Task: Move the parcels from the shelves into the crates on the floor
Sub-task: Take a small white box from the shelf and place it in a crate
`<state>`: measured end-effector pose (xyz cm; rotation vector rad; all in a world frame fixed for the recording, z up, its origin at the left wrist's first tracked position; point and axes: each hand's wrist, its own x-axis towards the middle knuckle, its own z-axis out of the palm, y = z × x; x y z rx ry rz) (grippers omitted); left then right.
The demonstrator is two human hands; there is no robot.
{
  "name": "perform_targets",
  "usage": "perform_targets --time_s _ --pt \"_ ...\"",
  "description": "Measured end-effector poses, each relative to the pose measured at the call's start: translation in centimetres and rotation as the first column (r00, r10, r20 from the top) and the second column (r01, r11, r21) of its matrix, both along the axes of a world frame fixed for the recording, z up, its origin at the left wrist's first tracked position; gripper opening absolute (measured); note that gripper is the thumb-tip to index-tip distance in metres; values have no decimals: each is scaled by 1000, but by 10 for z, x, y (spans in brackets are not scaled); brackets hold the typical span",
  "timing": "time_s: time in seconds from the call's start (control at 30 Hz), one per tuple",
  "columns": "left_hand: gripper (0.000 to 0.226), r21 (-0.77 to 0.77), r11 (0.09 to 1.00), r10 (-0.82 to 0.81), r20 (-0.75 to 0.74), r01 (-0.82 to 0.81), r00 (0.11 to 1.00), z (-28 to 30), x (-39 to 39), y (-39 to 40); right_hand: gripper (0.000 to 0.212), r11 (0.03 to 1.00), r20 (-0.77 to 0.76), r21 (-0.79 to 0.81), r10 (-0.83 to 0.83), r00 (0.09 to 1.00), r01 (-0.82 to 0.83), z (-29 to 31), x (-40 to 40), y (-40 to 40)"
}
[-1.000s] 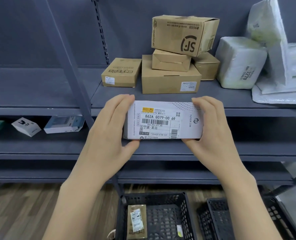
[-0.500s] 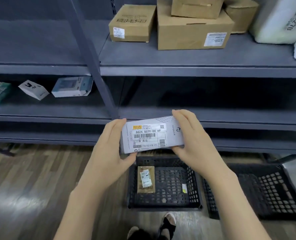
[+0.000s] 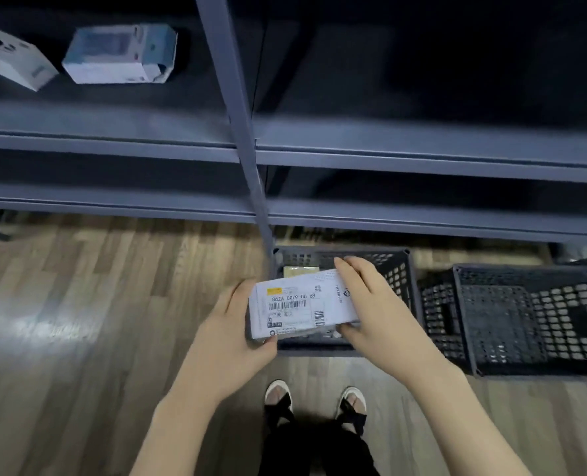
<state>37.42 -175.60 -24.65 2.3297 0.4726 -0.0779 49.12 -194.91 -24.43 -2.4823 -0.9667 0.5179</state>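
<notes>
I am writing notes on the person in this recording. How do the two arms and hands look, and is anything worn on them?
Both forearms are bare up to the picture's lower edge: no sleeves show. The left hand and the right hand wear no gloves. No watch, ring, bracelet or marking can be seen on either.

Occlusions, crops, blur

White parcel (image 3: pixel 300 307) and both hands cover most of the left crate (image 3: pixel 402 269); tan parcel (image 3: pixel 300 271) inside only peeks out. Right crate (image 3: pixel 525 321) cropped at edge. Small label text unreadable.
</notes>
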Motion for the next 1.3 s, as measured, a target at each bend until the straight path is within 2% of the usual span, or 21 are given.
perform_targets --time_s 0.13,0.27,0.33,0.43,0.5,0.6,0.7,0.8,0.93,1.0,1.07,1.13,1.3 --pt "68 30 998 -59 -9 60 998 -80 13 -18 85 994 3 -103 47 999 -47 -64 14 -21" --pt "76 275 949 -155 -17 153 988 -168 26 -30 80 959 25 -218 192 981 -182 -141 36 -37" --pt "81 404 879 -257 -50 255 965 -216 33 -31 81 928 36 -284 262 965 -241 -187 47 -44" --pt "82 502 769 -410 -87 395 908 -293 43 -26 84 882 34 -367 330 943 -295 -261 58 -50" --pt "81 571 647 -535 -132 505 834 -342 51 -24 86 856 33 -405 364 931 -321 -312 63 -55" --pt "77 633 514 -592 -227 579 773 -407 62 -24 87 845 16 -414 378 926 -338 -388 68 -62" --pt "76 567 436 -639 -352 699 684 -453 68 -31 86 832 -29 -421 386 922 -361 -453 66 -67" --pt "71 576 345 -636 -437 741 636 -500 71 -33 84 807 -60 -428 425 903 -408 -496 62 -70" --pt "62 523 158 -762 -475 837 441 -540 72 -30 87 733 -49 -431 563 825 -526 -541 61 -65" --pt "63 507 103 -757 -518 856 398 -548 76 -31 88 706 -47 -429 606 794 -564 -556 62 -61" --pt "63 477 56 -687 -619 877 381 -553 80 -34 89 684 -37 -424 641 766 -593 -566 66 -56" --pt "64 372 101 -630 -694 923 349 -561 81 -32 90 662 -28 -415 677 736 -625 -575 69 -51" --pt "77 201 87 -586 -782 976 213 -567 90 -31 89 663 -34 -387 684 729 -641 -596 68 -45"
